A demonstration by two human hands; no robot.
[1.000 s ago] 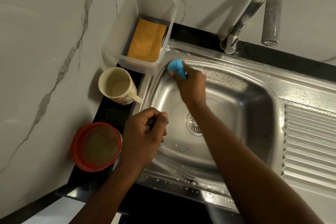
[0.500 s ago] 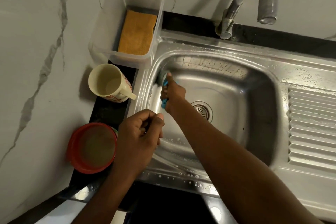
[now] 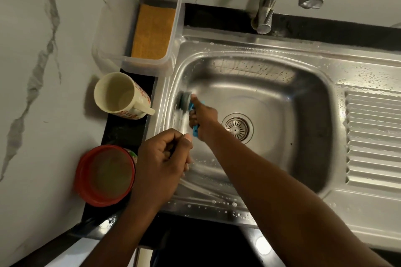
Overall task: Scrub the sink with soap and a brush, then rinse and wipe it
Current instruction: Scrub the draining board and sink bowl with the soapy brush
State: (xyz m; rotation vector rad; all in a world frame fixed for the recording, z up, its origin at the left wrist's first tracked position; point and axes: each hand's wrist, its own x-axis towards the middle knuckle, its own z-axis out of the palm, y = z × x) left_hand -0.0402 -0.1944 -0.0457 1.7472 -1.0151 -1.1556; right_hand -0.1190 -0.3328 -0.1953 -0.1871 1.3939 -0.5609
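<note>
The brush (image 3: 188,105), with a blue handle and a blurred grey head, is pressed against the left inner wall of the steel sink (image 3: 256,93), left of the centre of the frame. The right hand (image 3: 202,118) grips the handle with its fingers curled round it, the forearm reaching in from the lower right. The drain strainer (image 3: 237,128) sits just right of that hand on the basin floor, and suds and droplets speckle the sink's rim and the ribbed draining board (image 3: 373,136) at the right. The left hand (image 3: 162,158) is held over the sink's lower left corner with its fingers curled into a loose fist; whether it holds anything cannot be told. On the dark surface (image 3: 123,134) left of the sink stand a cream mug (image 3: 118,95) with red marks and, below it, a red tub (image 3: 104,175). In the upper left, a clear plastic container (image 3: 112,28) holds an orange sponge (image 3: 153,31). The tap (image 3: 269,4) rises at the top.
</note>
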